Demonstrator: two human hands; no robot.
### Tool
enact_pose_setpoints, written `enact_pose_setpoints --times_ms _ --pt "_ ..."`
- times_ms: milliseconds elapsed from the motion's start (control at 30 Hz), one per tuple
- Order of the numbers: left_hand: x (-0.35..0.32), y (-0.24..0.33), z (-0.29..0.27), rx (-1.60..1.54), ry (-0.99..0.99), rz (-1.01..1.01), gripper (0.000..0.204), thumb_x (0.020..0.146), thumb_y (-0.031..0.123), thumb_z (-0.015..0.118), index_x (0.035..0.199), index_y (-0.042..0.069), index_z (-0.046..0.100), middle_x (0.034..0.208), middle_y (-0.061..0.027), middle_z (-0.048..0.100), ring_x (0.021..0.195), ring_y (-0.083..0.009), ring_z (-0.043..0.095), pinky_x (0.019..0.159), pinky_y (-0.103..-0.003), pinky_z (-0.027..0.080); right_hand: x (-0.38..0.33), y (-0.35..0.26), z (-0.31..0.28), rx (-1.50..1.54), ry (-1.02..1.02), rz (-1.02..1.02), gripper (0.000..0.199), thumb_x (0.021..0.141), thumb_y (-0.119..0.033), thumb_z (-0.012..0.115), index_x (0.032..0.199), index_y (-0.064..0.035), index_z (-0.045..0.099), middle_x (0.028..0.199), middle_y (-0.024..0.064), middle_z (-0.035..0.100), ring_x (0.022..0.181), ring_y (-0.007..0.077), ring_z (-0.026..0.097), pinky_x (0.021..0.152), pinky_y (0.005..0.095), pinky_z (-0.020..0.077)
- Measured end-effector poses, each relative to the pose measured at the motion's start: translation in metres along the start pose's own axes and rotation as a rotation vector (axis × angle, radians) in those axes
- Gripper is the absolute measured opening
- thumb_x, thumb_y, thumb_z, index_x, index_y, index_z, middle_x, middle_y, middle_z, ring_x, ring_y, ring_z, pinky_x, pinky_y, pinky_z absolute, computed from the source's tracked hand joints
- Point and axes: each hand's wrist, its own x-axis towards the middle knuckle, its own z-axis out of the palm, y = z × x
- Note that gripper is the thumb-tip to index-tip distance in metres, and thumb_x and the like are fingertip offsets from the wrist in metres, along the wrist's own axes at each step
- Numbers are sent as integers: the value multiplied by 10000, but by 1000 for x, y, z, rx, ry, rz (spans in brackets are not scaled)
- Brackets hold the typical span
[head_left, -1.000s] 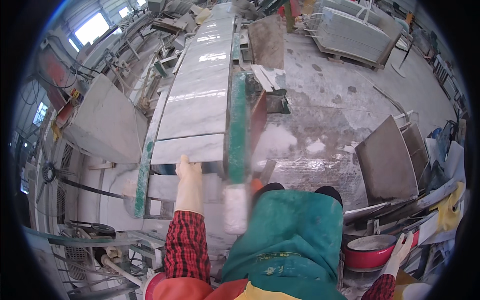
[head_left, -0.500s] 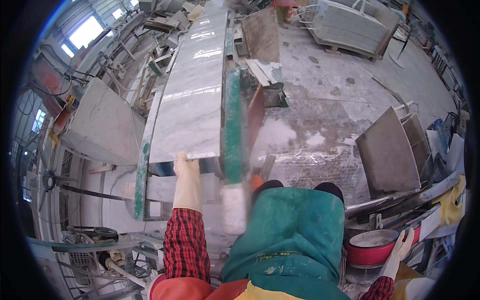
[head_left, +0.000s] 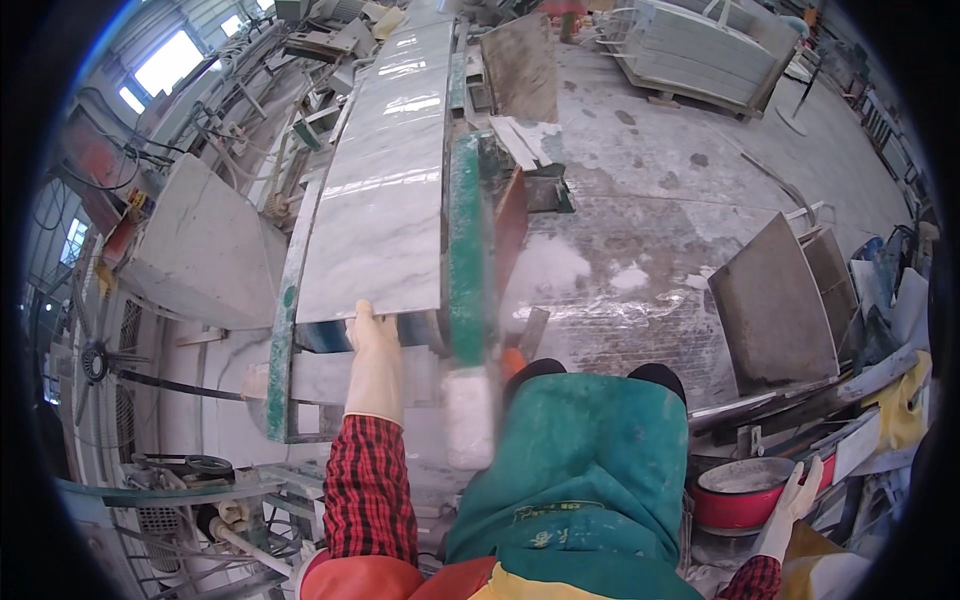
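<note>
My left hand (head_left: pixel 374 345), in a pale rubber glove, grips the near edge of a long, polished white-grey stone slab (head_left: pixel 375 230). The thumb lies on the slab's top, and the other fingers are mostly hidden beneath it. The slab lies flat on a frame with worn green rails (head_left: pixel 467 270). Out to the lower right, my gloved right hand (head_left: pixel 790 508) has its fingers stretched out and nothing visible in it. Beside that hand is a round red tub (head_left: pixel 728 515) with a greyish surface inside.
Left of the frame leans a thick pale stone block (head_left: pixel 205 245). Brown-grey panels (head_left: pixel 775 305) stand at the right, with yellow cloth (head_left: pixel 902 405) nearby. Stacked slabs (head_left: pixel 695 55) sit at the far right. A white wrapped pad (head_left: pixel 468 418) caps the right rail's near end.
The view has shifted very slightly. My left hand keeps its grip on the slab's edge, and my right hand stays stretched out by the red tub.
</note>
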Motion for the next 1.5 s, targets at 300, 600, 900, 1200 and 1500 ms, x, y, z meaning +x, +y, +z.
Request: enact_pose_setpoints --times_ms 300,600,900,1200,1500 --pt "23 21 -34 825 -65 -110 521 934 435 688 1173 -9 558 1009 -112 651 831 -202 681 651 -305 599 -8 -17 -4 10 27 -27 432 975 -195 607 1363 -10 561 1432 202 531 1348 347 477 1155 420 340" --pt "-22 80 -46 1343 -367 207 409 1002 278 594 1297 -5 568 1130 -117 706 930 -183 692 835 -296 560 -1 -39 -32 37 66 4 440 994 -246 579 1354 7 564 1366 219 582 1273 362 544 1103 409 394" --pt "-103 6 32 1254 -1133 998 285 949 100 639 1226 34 631 1232 -183 653 1171 -321 612 1024 -396 468 86 63 12 -193 184 47 568 1041 -399 446 1396 40 505 1435 261 500 1333 411 448 1149 463 320" --pt "-100 -76 64 1521 -1118 1322 201 894 108 545 1076 83 626 1017 -208 615 1004 -432 560 889 -509 452 78 37 30 -139 218 140 458 1034 -359 459 1282 4 589 1295 233 597 1213 398 544 1053 453 418" --pt "-106 -80 66 1628 -1073 1244 371 922 115 571 1281 19 574 1230 -213 641 1251 -434 535 1110 -522 372 97 54 28 -238 200 227 390 1029 -324 461 1177 -5 631 1176 223 642 1085 409 600 942 474 474"
